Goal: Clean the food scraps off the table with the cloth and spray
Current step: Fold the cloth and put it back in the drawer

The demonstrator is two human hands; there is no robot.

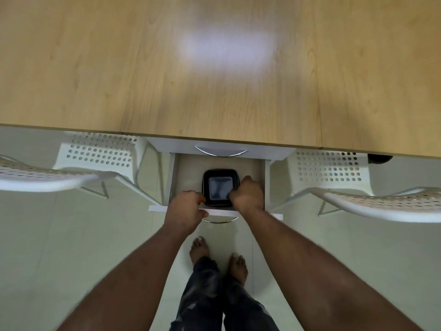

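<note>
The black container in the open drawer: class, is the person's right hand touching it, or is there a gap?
Touching. The head view shows the right hand curled over the black container at its right rim, fingers overlapping the edge with no gap.

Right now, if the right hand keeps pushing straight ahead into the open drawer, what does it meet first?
The right hand already grips the black container. Straight ahead lies bare drawer floor, then the closed upper drawer front, though depth is unclear.

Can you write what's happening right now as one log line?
stage: fetching | left hand: grips black container | right hand: grips container | container: in open drawer | tabletop: no cloth or spray seen
</note>
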